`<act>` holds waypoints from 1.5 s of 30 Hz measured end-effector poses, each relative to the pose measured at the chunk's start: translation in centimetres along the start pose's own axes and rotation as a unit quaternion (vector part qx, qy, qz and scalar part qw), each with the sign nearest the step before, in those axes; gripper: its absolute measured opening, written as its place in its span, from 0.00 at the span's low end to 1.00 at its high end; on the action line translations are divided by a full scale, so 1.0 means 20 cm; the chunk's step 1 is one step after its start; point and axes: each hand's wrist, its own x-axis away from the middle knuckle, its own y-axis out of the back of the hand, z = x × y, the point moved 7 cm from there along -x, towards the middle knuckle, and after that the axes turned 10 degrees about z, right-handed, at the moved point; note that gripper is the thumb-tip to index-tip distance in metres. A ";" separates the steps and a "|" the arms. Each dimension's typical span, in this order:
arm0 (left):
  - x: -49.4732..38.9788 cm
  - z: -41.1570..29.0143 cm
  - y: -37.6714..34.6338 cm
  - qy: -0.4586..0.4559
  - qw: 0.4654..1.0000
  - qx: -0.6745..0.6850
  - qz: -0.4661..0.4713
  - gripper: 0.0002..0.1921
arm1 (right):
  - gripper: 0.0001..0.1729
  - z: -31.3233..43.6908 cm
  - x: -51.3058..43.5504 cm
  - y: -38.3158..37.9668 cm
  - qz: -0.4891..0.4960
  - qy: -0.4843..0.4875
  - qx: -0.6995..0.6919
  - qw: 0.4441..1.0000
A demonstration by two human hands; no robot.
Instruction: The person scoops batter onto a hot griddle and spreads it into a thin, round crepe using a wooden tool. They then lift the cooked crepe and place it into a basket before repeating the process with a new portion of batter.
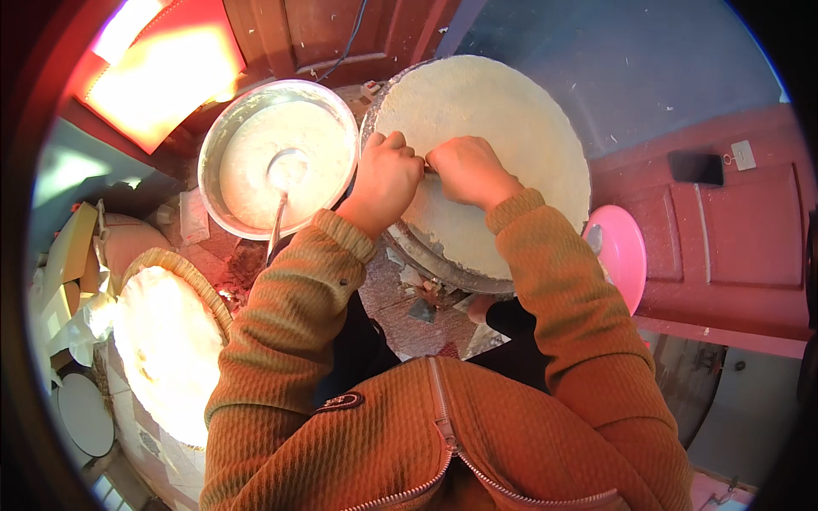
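A round griddle (441,271) stands before me, nearly covered by a thin pale sheet of batter (492,108). At its near left, the sheet ends in a ragged edge and the dark rim shows. My left hand (386,175) is closed above the griddle's left side. Close beside it, my right hand (470,169) is bent into a fist over the sheet. Between them shows a bit of a thin tool (432,170), perhaps a scraper; my fingers hide most of it. Left of the griddle is a metal basin (214,201) of batter, with a ladle (278,220) resting in it.
A woven tray (214,294) bears a brightly lit stack of pale flatbreads (166,358) at lower left. A pink plastic basin (629,262) stands right of the griddle. Beyond it, a phone (695,167) lies on a red panelled surface (754,223). Scraps litter the floor (396,319).
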 end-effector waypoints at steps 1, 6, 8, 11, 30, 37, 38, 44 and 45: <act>0.03 -0.03 0.00 -0.003 1.000 -0.003 -0.002 0.03 | 0.07 0.02 0.04 -0.01 -0.009 0.008 -0.006 1.000; 0.14 -0.25 0.04 -0.029 0.999 -0.020 0.023 0.04 | 0.07 0.08 0.25 -0.07 -0.054 0.044 -0.034 0.997; 0.18 -0.35 0.05 -0.040 0.999 -0.029 0.023 0.03 | 0.06 0.09 0.35 -0.12 -0.105 0.071 -0.047 0.991; 0.22 -0.50 0.04 -0.052 0.998 -0.022 0.040 0.03 | 0.05 0.09 0.50 -0.18 -0.133 0.086 -0.055 0.986; 0.12 -0.93 -0.07 -0.102 0.968 0.219 -0.069 0.06 | 0.17 -0.36 1.37 -0.47 -0.189 0.031 -0.005 0.982; 0.15 0.19 0.05 0.239 0.807 0.508 -0.184 0.13 | 0.25 -0.44 1.18 -0.21 -0.188 -0.012 0.009 0.982; 0.19 0.32 0.03 0.240 0.785 0.525 -0.224 0.14 | 0.27 -0.44 1.14 -0.20 -0.189 -0.010 -0.008 0.982; 0.29 0.48 -0.03 0.374 0.599 0.650 -0.281 0.17 | 0.29 -0.41 0.97 -0.24 -0.158 0.065 -0.065 0.983; 0.28 0.51 -0.03 0.376 0.593 0.651 -0.289 0.17 | 0.29 -0.37 0.94 -0.23 -0.162 0.082 -0.058 0.982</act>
